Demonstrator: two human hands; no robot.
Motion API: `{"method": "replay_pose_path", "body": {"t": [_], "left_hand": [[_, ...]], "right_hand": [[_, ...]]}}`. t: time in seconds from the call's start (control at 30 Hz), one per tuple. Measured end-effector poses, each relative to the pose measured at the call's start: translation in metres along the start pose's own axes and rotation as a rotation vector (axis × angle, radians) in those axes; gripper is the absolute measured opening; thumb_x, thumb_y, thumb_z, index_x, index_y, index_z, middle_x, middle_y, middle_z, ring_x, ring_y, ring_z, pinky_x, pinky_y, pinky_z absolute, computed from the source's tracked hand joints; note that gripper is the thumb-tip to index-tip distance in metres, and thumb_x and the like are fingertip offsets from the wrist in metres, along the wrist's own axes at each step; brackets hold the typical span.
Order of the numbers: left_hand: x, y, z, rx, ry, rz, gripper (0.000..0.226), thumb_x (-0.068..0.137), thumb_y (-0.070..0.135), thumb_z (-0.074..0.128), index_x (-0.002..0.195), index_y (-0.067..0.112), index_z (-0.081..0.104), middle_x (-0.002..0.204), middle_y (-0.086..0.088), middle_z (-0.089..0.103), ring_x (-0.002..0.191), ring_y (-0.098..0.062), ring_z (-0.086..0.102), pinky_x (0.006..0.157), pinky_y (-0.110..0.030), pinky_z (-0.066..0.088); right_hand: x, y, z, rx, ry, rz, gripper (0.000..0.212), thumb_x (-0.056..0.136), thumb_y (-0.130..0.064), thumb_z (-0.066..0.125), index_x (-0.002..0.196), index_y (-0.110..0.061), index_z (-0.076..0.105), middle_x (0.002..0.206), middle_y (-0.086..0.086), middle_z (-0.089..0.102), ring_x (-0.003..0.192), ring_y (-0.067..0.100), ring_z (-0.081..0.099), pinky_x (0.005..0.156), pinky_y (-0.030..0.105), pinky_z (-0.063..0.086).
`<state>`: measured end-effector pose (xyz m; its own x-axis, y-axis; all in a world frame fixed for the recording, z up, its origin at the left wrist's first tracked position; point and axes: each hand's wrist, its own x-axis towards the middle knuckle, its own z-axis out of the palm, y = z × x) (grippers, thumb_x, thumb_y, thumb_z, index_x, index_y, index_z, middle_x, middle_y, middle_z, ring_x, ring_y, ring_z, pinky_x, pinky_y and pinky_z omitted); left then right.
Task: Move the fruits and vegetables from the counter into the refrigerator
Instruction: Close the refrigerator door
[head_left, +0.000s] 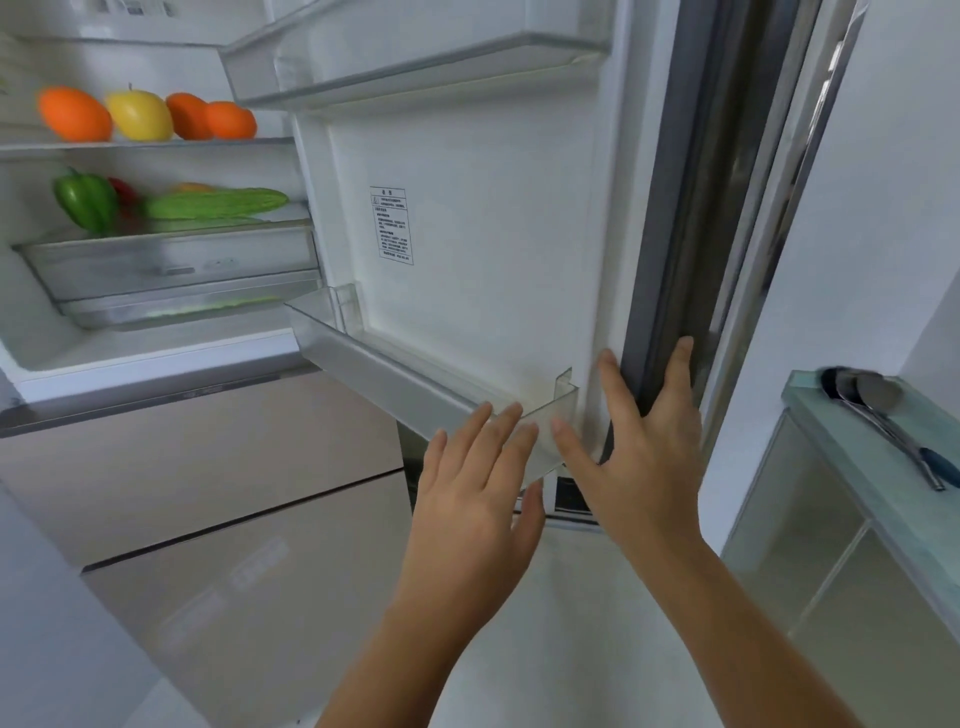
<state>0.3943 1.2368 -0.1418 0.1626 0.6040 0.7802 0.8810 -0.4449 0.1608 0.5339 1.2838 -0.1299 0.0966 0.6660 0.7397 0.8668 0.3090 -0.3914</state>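
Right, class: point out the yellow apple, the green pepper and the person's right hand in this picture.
yellow apple (139, 115): head view, middle of its skin, on the upper shelf.
green pepper (85, 201): head view, its glossy front side, on the shelf below.
right hand (641, 441): head view, back of the hand at the door's edge.

white wall (893, 156) | glass-top counter (852, 447) | pale floor (571, 623)

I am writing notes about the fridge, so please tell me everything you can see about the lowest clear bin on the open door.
The door bin is a long shallow tray of clear, slightly frosted plastic, fixed low on the white inner side of the open door. It looks empty. A small clear divider stands at its far end and a raised corner at its near end. The left hand, open and flat, overlaps the near corner and seems to touch it; the right hand rests beside it on the door's edge.
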Motion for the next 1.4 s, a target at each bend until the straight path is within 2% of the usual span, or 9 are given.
{"method": "replay_pose_path", "body": {"t": [0.3,0.47,0.6,0.8,0.97,1.1,1.23,1.3,1.4], "left_hand": [[-0.036,-0.029,-0.057,0.079,-0.027,-0.093,0.041,0.083,0.025,0.047,0.119,0.007,0.055,0.131,-0.009,0.055,0.124,-0.024,0.044,0.093,-0.056,0.043],[-0.058,-0.045,-0.088,0.132,-0.044,-0.155,0.041,0.084,0.025,0.045,0.119,0.005,0.055,0.134,-0.012,0.051,0.123,-0.029,0.047,0.092,-0.054,0.043],[-0.083,-0.052,-0.115,0.193,-0.03,-0.224,0.041,0.085,0.026,0.045,0.12,0.006,0.055,0.133,-0.012,0.052,0.124,-0.03,0.047,0.097,-0.053,0.041],[-0.119,-0.065,-0.159,0.305,-0.028,-0.332,0.043,0.084,0.027,0.042,0.118,0.006,0.056,0.13,-0.012,0.055,0.122,-0.031,0.048,0.098,-0.052,0.037],[-0.152,-0.077,-0.197,0.387,0.016,-0.412,0.042,0.083,0.026,0.043,0.115,0.005,0.059,0.126,-0.012,0.058,0.119,-0.032,0.051,0.096,-0.052,0.038],[-0.181,-0.088,-0.227,0.45,0.022,-0.474,0.042,0.083,0.027,0.043,0.115,0.006,0.058,0.126,-0.011,0.058,0.119,-0.032,0.051,0.097,-0.051,0.037],[-0.201,-0.097,-0.251,0.486,0.044,-0.523,0.041,0.083,0.027,0.042,0.116,0.007,0.057,0.126,-0.01,0.057,0.12,-0.03,0.049,0.095,-0.053,0.041],[-0.208,-0.103,-0.26,0.5,0.061,-0.536,0.04,0.083,0.027,0.043,0.115,0.008,0.056,0.126,-0.01,0.058,0.12,-0.028,0.047,0.095,-0.053,0.04],[-0.213,-0.112,-0.271,0.522,0.066,-0.56,0.041,0.083,0.028,0.042,0.115,0.007,0.057,0.126,-0.011,0.058,0.119,-0.032,0.051,0.094,-0.054,0.042]], "right_hand": [[-0.046,-0.062,-0.015,-0.005,-0.032,-0.081,0.065,0.08,-0.044,0.059,0.136,-0.015,0.043,0.147,0.032,0.014,0.13,0.048,0.026,0.098,0.063,0.032],[-0.068,-0.096,-0.02,0.022,-0.052,-0.123,0.064,0.079,-0.047,0.051,0.134,-0.014,0.045,0.146,0.034,0.016,0.126,0.048,0.029,0.097,0.062,0.034],[-0.087,-0.125,-0.021,0.055,-0.068,-0.158,0.063,0.08,-0.046,0.059,0.134,-0.016,0.045,0.146,0.033,0.013,0.127,0.045,0.022,0.095,0.06,0.038],[-0.114,-0.176,-0.018,0.138,-0.119,-0.245,0.063,0.08,-0.046,0.058,0.134,-0.017,0.045,0.147,0.023,0.0,0.129,0.042,0.011,0.093,0.059,0.038],[-0.137,-0.218,-0.008,0.179,-0.196,-0.313,0.063,0.077,-0.043,0.052,0.131,-0.011,0.047,0.148,0.032,0.007,0.131,0.044,0.012,0.095,0.061,0.035],[-0.15,-0.251,0.002,0.235,-0.253,-0.4,0.062,0.073,-0.034,0.066,0.127,-0.007,0.051,0.147,0.033,0.016,0.132,0.044,0.012,0.098,0.061,0.029],[-0.156,-0.277,0.012,0.31,-0.334,-0.511,0.059,0.072,-0.027,0.07,0.124,-0.006,0.052,0.146,0.03,0.022,0.134,0.043,0.013,0.101,0.06,0.027],[-0.157,-0.287,0.016,0.374,-0.373,-0.585,0.054,0.075,-0.026,0.067,0.123,-0.006,0.053,0.147,0.028,0.023,0.136,0.042,0.014,0.102,0.061,0.027],[-0.154,-0.298,0.021,0.453,-0.381,-0.721,0.047,0.081,-0.029,0.048,0.121,-0.005,0.055,0.146,0.026,0.027,0.136,0.04,0.014,0.101,0.06,0.031]]}}
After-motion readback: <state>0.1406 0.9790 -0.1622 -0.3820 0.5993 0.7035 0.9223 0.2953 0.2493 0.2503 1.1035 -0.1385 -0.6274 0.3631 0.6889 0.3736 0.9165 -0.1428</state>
